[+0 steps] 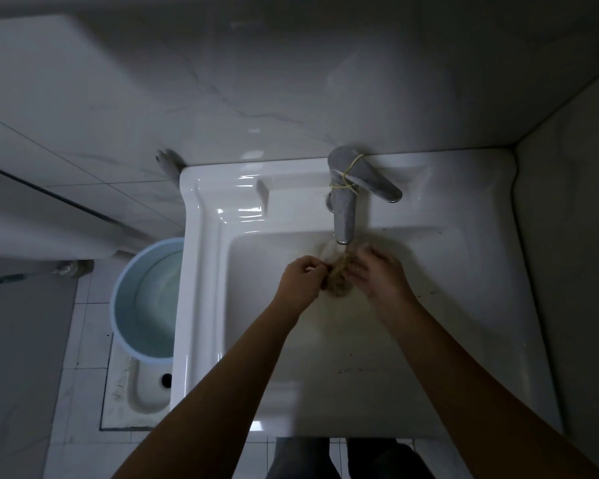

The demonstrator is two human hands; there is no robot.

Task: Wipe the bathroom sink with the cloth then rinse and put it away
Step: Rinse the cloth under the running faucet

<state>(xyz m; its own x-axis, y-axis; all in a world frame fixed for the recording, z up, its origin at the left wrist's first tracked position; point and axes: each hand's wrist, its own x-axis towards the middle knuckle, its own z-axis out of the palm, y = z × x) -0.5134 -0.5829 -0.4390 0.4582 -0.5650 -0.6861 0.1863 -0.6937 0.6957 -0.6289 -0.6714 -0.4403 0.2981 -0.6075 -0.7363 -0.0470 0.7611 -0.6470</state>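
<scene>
A small brownish cloth (339,276) hangs bunched up just under the spout of the chrome faucet (344,202), over the basin of the white sink (464,271). Water runs from the spout onto it. My left hand (300,280) pinches the cloth's left side with curled fingers. My right hand (381,274) holds its right side, fingers bent round it. Both hands are blurred. Dark specks lie on the sink's right ledge.
A yellow band is wound round the faucet lever. Left of the sink, a light-blue bucket (146,302) with water stands on the tiled floor beside a squat toilet pan (142,392). The right wall stands close against the sink.
</scene>
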